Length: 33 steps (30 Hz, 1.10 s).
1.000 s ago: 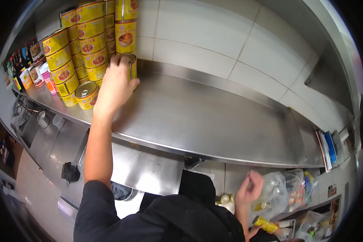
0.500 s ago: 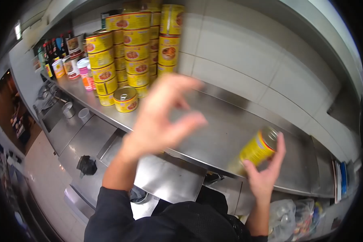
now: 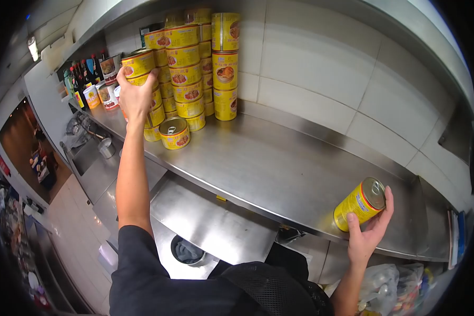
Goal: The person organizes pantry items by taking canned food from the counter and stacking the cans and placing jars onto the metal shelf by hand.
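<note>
On the left, my left hand (image 3: 136, 97) reaches to the front stack of short yellow cans. Its fingers and thumb close around the stack just below the top can (image 3: 138, 63), partly covering the cans there. A single short yellow can (image 3: 175, 134) with a ring-pull lid stands beside that stack. My right hand (image 3: 367, 231) grips a tall yellow can (image 3: 359, 204) near the right end of the steel shelf (image 3: 268, 163). Its thumb is on the near side and its fingers are on the far side. The can's metal lid faces up.
More yellow cans (image 3: 187, 76) stand in tall stacks behind, with tall yellow cans (image 3: 226, 66) piled against the tiled wall (image 3: 310, 63). Dark bottles (image 3: 79, 84) and white tins fill the far left. Below the shelf are a steel counter (image 3: 210, 221) and plastic bags (image 3: 379, 284).
My left hand has swung from above the shelf's middle leftward to the can stack and closed there. My right hand keeps hold of the tall can, which looks more upright.
</note>
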Motion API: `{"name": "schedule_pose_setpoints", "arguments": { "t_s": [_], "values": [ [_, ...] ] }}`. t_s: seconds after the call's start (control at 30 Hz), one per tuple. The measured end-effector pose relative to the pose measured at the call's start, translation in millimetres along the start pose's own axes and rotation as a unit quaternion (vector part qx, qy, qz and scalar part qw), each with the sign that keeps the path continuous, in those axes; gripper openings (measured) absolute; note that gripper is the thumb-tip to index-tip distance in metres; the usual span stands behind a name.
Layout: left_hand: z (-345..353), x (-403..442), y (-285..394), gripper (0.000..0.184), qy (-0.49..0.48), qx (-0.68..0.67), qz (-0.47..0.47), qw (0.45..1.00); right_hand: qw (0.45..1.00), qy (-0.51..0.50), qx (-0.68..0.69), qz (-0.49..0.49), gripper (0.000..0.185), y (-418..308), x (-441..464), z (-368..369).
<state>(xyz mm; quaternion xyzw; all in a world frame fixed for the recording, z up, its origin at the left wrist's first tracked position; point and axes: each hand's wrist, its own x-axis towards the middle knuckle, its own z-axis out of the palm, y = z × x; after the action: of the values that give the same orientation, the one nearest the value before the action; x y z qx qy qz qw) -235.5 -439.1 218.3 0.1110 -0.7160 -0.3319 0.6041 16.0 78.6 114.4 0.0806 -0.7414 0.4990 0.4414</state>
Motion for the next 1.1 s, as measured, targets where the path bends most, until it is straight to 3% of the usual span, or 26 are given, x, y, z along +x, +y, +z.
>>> {"name": "schedule_pose_setpoints", "arguments": {
  "t_s": [0.47, 0.57, 0.63, 0.7, 0.77, 0.8, 0.87, 0.9, 0.97, 1.0, 1.03, 1.1],
  "values": [
    [-5, 2, -8, 0.099, -0.077, -0.048, -0.033, 0.995, 1.000, 0.010, -0.007, -0.007, 0.091, 0, -4, -2],
    [-3, -2, -13, 0.102, -0.084, -0.090, 0.006, 0.992, 1.000, 0.010, -0.011, -0.009, 0.088, 0, -5, -4],
    [-2, -7, -10, 0.103, -0.003, -0.125, 0.055, 0.991, 1.000, 0.011, -0.006, -0.014, 0.086, 4, -6, -6],
    [-2, -15, 0, 0.084, 0.137, -0.066, 0.175, 0.973, 1.000, 0.018, -0.006, -0.013, 0.085, 6, -9, -7],
    [-7, -38, 45, 0.071, 0.145, -0.081, 0.225, 0.960, 0.999, 0.045, -0.010, -0.027, 0.084, 5, -13, -4],
    [4, -49, 61, 0.066, 0.044, -0.174, 0.195, 0.964, 0.998, 0.052, -0.015, -0.021, 0.084, 7, -17, -5],
    [26, -71, 96, 0.060, -0.150, -0.332, 0.144, 0.920, 0.995, 0.078, 0.042, -0.053, 0.091, 12, -30, -11],
    [36, -90, 127, 0.061, -0.181, -0.366, 0.087, 0.909, 0.995, 0.088, 0.031, -0.044, 0.091, 13, -39, -17],
    [106, -97, 105, 0.064, -0.107, -0.303, 0.163, 0.933, 0.983, 0.091, 0.002, -0.158, 0.100, 12, -67, -40],
    [126, -87, 98, 0.080, -0.160, -0.267, 0.119, 0.943, 0.974, 0.127, 0.019, -0.185, 0.107, 16, -80, -43],
    [145, -84, 95, 0.080, -0.185, -0.245, 0.117, 0.945, 0.972, 0.093, -0.036, -0.211, 0.108, 9, -91, -62],
    [158, -93, 98, 0.079, -0.209, -0.226, 0.155, 0.939, 0.983, 0.103, -0.044, -0.145, 0.104, 10, -134, -80]
  ]
}}
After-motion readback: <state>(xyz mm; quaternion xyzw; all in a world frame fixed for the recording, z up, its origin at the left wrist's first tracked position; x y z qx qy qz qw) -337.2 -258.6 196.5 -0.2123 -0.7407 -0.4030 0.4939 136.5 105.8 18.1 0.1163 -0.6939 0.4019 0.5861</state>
